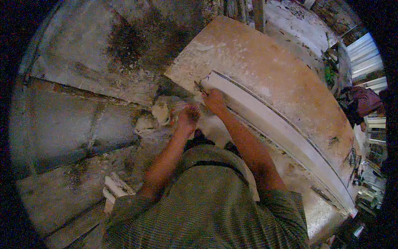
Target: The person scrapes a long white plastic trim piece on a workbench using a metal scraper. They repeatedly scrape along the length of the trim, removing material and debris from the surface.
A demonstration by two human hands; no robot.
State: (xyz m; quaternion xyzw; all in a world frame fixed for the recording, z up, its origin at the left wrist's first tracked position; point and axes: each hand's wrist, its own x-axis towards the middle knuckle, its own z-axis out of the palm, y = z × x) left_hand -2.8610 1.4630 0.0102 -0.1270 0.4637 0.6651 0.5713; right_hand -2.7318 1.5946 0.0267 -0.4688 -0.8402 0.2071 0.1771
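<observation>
A long pale moulding (265,110) with dark edges lies along an orange-brown board (286,68) dusted with pale crumbs. At its far left end, my right hand (214,101) is closed round a small dark thin tool (199,86), whose exact kind is too blurred to tell. The tool's tip points away from me, close to the end of the moulding. My left hand (189,116) hangs apart from the board, to the left of my right hand. Its fingers are curled, and what they hold, if anything, is hidden by blur.
Two pale crusted containers (161,113) stand left of my left hand. Grey sheets (62,124) cover the left side, with pale debris around them. White pieces (118,186) lie at lower left. Beyond the board at right are a maroon bag-like bundle (367,100) and corrugated sheets (365,54).
</observation>
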